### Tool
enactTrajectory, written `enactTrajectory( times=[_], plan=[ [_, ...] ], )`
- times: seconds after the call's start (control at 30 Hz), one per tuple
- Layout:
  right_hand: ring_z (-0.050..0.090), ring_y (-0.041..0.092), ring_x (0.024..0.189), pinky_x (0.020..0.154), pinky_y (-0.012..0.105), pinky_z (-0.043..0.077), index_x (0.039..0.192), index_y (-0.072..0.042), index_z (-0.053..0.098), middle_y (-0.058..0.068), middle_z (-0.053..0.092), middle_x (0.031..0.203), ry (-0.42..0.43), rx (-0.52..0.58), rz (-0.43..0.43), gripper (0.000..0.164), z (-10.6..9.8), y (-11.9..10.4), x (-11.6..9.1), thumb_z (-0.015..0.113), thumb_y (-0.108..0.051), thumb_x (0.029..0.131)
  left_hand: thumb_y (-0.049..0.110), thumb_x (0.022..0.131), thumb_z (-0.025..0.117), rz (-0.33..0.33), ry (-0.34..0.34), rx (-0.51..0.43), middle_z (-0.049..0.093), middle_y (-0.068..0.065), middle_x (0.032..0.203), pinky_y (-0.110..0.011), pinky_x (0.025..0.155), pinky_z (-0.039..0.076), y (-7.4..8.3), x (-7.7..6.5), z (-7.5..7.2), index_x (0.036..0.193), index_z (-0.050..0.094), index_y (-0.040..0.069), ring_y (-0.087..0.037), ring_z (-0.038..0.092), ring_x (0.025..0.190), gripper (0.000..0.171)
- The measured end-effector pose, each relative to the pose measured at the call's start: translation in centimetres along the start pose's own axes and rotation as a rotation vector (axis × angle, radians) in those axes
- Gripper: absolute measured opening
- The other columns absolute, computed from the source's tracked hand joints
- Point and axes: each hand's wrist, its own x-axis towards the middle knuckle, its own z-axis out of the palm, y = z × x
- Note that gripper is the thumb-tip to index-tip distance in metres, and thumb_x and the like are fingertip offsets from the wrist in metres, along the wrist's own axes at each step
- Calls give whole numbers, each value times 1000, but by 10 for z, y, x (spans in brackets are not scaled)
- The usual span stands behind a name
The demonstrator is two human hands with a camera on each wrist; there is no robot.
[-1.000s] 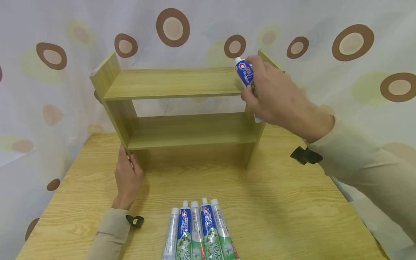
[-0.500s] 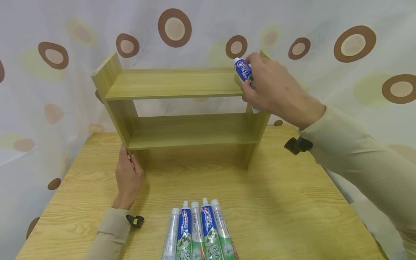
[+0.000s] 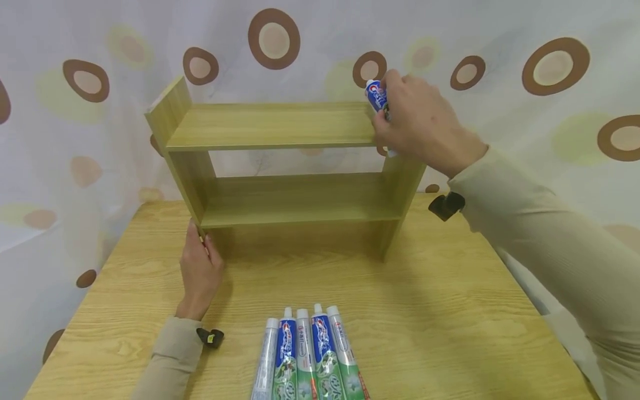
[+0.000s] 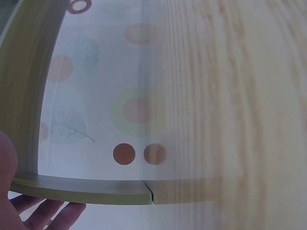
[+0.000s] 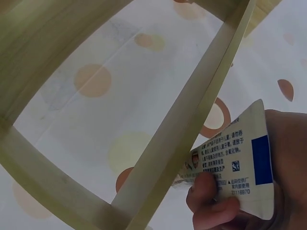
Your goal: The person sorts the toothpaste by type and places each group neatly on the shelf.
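Note:
My right hand (image 3: 425, 119) grips a blue Crest toothpaste tube (image 3: 376, 96) at the right end of the wooden shelf's top board (image 3: 280, 125). The tube tilts, white cap up and to the left. In the right wrist view its printed back and flat crimped end (image 5: 261, 167) show beside the shelf's edge (image 5: 182, 143), fingers curled against it. The hand covers much of the upper right side panel. Low on the left, my left hand (image 3: 201, 272) holds the shelf's left side panel (image 3: 182, 183); in the left wrist view its fingers (image 4: 48, 213) reach past the panel edge.
Several toothpaste tubes (image 3: 304, 355), some blue Crest and some silver-green, lie side by side at the front of the wooden table (image 3: 440, 311), caps toward the shelf. Below the top board is a second board (image 3: 300, 200). A patterned curtain (image 3: 320, 33) hangs behind.
My right hand has carried the tube a little up and to the left along the shelf's right end, its forearm swinging inward. The left hand keeps its hold on the panel.

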Motion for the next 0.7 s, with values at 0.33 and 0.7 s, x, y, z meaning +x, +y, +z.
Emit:
enactTrajectory(
  times=[0.33, 0.7],
  plan=[
    [69, 46, 97, 78, 56, 61, 147, 10, 43, 29, 65, 120, -27, 19, 46, 54, 8, 4, 12, 53, -18, 102, 1, 110, 49, 0, -16, 8, 64, -39, 134, -73, 95, 55, 1, -3, 1, 156, 43, -9, -60, 67, 121, 47],
    [68, 45, 93, 76, 60, 60, 145, 7, 42, 27, 66, 115, -9, -2, 53, 52, 9, 3, 23, 51, -16, 99, -2, 110, 49, 21, -5, -1, 64, -39, 136, -73, 97, 55, 5, -2, 0, 156, 42, -9, -59, 67, 123, 47]
  ],
)
